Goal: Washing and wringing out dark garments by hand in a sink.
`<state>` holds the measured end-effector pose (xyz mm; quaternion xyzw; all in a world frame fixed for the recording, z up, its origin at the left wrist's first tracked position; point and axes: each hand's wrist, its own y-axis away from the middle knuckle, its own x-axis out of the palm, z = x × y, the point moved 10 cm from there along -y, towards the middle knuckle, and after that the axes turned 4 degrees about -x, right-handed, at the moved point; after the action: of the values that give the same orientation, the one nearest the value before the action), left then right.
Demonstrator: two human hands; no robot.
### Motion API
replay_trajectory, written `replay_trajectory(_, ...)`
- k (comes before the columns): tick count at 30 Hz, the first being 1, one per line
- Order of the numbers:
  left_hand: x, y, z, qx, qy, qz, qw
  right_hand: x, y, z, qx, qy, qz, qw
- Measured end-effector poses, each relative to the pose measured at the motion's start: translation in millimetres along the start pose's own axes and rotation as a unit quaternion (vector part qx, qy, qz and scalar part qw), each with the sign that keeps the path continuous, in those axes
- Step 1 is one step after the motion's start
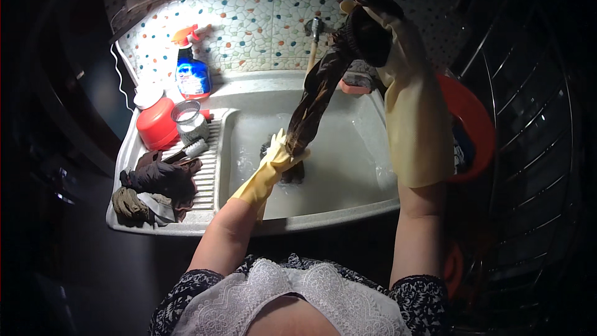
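Note:
My left hand [278,158], in a yellow rubber glove, grips the lower part of a long, dark, wet garment [317,93] over the basin. My right hand [379,9], in a longer pale yellow glove, holds the garment's ribbed upper end high at the right, near the tiled wall. The bottom of the garment hangs below my left hand into cloudy water in the grey sink [364,208].
A ribbed drainboard holds dark cloths [161,180], a brush [194,147], a glass jar [189,124] and a red container [155,124]. A blue spray bottle [193,78] stands behind them. A red basin [476,130] and wire rack [528,124] are at right.

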<state>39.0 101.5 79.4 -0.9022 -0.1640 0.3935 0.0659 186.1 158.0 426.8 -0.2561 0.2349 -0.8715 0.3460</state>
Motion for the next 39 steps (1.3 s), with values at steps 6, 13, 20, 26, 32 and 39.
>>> replay_trajectory(6, 59, 19, 150, -0.359, 0.138, 0.078, 0.920, -52, 31, -87, 0.131, 0.120, -0.051, 0.983)
replay_trajectory(13, -38, -11, 47, -0.340, -0.021, 0.040, 0.939, -143, 180, -249, 0.387, 0.256, -0.047, 0.885)
replay_trajectory(20, -138, -21, -70, -0.148, 0.071, -0.060, 0.985, -105, 186, -272, 0.405, 0.527, 0.226, 0.712)
replay_trajectory(26, -175, -21, -139, -0.075, 0.201, -0.040, 0.976, -24, 111, -186, 0.232, 0.325, 0.134, 0.907)
replay_trajectory(32, -173, -25, -125, 0.014, 0.100, -0.123, 0.987, 15, 94, -184, 0.158, 0.354, 0.120, 0.914)
replay_trajectory(39, -66, -8, -86, 0.004, -0.267, 0.134, 0.954, -56, 183, -323, 0.314, 0.335, 0.240, 0.856)
